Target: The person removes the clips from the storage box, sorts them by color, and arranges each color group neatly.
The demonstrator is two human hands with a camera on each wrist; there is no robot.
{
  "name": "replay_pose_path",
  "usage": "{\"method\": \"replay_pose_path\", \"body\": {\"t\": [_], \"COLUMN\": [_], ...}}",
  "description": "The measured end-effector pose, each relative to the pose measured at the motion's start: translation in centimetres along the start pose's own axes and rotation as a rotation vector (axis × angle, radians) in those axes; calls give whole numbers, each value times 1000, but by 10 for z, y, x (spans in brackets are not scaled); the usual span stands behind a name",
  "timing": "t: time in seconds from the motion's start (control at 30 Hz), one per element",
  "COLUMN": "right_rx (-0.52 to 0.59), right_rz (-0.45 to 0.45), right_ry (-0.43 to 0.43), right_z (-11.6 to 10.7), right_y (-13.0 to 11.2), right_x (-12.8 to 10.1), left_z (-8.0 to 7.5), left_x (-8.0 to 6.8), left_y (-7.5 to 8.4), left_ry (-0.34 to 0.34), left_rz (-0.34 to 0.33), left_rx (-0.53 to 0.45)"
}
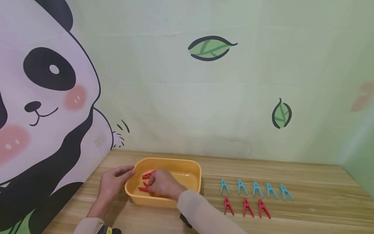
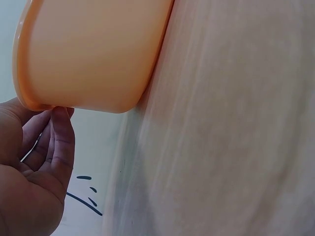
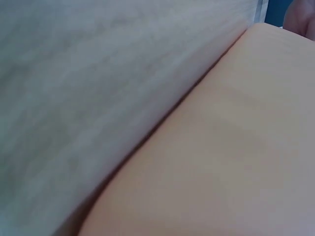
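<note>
A yellow plastic tub stands on the wooden table. My left hand rests against the tub's left rim with its fingers fairly straight. In the left wrist view those fingers touch the underside of the tub's rim. My right hand reaches down inside the tub, its fingers curled onto a red clothespin. A second red clothespin lies in the tub beyond it. The right wrist view is blurred and shows only the tub wall beside the table top.
To the right of the tub, several blue clothespins lie in a row, with three red clothespins in a row in front of them. A wall with a panda picture closes off the left and back.
</note>
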State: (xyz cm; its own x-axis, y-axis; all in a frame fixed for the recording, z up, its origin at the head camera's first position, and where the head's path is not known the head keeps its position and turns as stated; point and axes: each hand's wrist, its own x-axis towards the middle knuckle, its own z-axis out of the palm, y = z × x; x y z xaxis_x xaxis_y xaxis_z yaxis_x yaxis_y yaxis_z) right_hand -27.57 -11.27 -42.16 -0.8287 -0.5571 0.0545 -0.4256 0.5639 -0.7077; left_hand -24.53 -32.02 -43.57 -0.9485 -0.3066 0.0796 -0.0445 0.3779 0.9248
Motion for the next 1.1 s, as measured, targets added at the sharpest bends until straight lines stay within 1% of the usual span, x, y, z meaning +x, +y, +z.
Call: {"method": "replay_pose_path", "body": {"t": [0.23, 0.47, 0.63, 0.8, 1.0, 1.1], "right_rx": [25, 96, 89, 68, 112, 111], "right_rz": [-32, -92, -151, -194, -174, -172], "right_ry": [44, 45, 73, 100, 153, 189], "right_z": [-16, -44, -63, -85, -121, -139], "right_y": [5, 7, 9, 15, 27, 37], "right_x": [-9, -22, -34, -54, -85, -103], "left_z": [1, 1, 0, 0, 1, 1], "left_x": [-1, -1, -1, -1, -1, -1], "left_y": [-1, -1, 1, 1, 2, 1], "left_ry": [4, 9, 5, 4, 4, 8], "left_rz": [8, 13, 5, -1, 3, 0], "left_rx": [9, 20, 14, 16, 17, 18]}}
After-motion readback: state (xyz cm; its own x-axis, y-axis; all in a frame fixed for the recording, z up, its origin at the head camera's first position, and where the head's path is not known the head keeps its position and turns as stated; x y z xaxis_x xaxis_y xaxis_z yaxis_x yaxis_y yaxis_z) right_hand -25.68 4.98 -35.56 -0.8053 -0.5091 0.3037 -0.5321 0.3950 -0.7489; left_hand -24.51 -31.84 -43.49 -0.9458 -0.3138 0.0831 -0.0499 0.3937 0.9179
